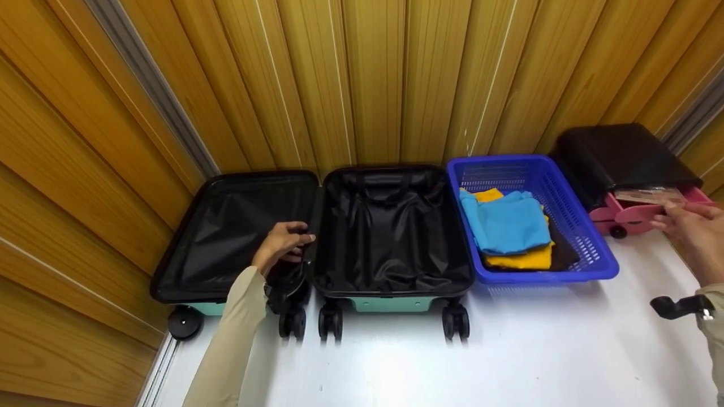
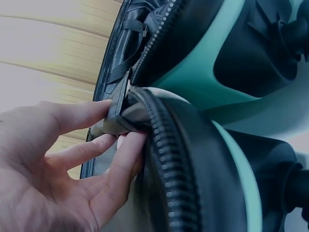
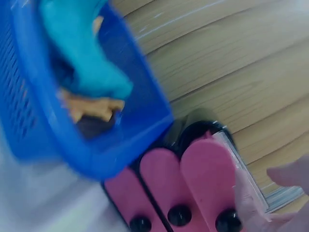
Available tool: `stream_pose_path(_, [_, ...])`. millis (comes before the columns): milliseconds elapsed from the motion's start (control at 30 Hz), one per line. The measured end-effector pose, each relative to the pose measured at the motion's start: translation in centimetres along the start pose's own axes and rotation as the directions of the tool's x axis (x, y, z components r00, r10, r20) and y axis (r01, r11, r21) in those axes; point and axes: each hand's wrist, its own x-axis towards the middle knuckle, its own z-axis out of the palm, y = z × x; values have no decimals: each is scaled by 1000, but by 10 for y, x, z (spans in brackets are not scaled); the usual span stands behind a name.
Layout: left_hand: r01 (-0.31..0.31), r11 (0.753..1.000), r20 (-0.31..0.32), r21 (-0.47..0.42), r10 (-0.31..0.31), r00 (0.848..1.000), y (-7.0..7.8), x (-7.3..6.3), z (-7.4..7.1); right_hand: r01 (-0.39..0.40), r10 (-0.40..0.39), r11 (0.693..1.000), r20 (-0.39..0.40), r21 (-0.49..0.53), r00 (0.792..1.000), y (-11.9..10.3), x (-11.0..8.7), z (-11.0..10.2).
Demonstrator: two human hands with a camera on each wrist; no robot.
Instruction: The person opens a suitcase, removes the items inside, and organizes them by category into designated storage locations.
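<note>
A mint-green suitcase with black lining (image 1: 390, 232) lies spread open on the white floor, its two halves side by side. At the seam between them, my left hand (image 1: 283, 243) pinches a black fabric strip (image 2: 115, 116) between thumb and fingers, beside the zipper teeth (image 2: 166, 169). Far to the right, my right hand (image 1: 696, 226) is over the front of a pulled-out pink drawer (image 1: 639, 213), fingers spread and fairly straight. A clear flat packet (image 1: 647, 195) sticks up in that drawer, close to the fingertips. The right wrist view is blurred.
A blue plastic basket (image 1: 605, 265) with folded blue cloth (image 1: 512, 223) and yellow cloth (image 1: 526, 260) stands between the suitcase and the black-topped drawer box (image 1: 628, 152). Wood-patterned panels (image 1: 373, 85) rise right behind everything. Black caster wheels (image 1: 331, 321) jut from the suitcase's near side.
</note>
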Motion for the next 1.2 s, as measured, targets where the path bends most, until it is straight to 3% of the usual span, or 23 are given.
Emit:
stream_pose_path(133, [6, 1000, -10, -4, -6, 1000, 0, -1, 0, 57, -54, 997, -55, 52, 997, 6, 5, 6])
stream_pose_path(367, [7, 1000, -13, -4, -7, 1000, -3, -1, 2, -8, 7, 1000, -166, -6, 986, 13, 14, 6])
stream_pose_path(667, [-19, 1000, -21, -24, 18, 1000, -3, 1, 3, 22, -37, 994, -135, -111, 990, 22, 15, -4])
stream_pose_path(767, [-14, 1000, -31, -19, 14, 999, -3, 0, 3, 83, -122, 960, -136, -267, 983, 22, 21, 1])
stream_pose_path(867, [-14, 1000, -36, -12, 14, 999, 0, 0, 2, 97, -215, 843, -166, -529, 962, 21, 29, 6])
stream_pose_path(967, [-25, 1000, -26, -3, 25, 999, 2, 0, 2, 94, -251, 773, -168, -627, 953, 21, 36, 8])
stream_pose_path(1100, [-30, 1000, -11, 0, 30, 1000, 3, 0, 1, 91, -257, 738, -154, -669, 954, 23, 44, 7])
stream_pose_path(1200, [-29, 1000, -15, -7, 29, 999, 2, 0, 1, 115, -268, 736, -131, -667, 954, 23, 51, 8])
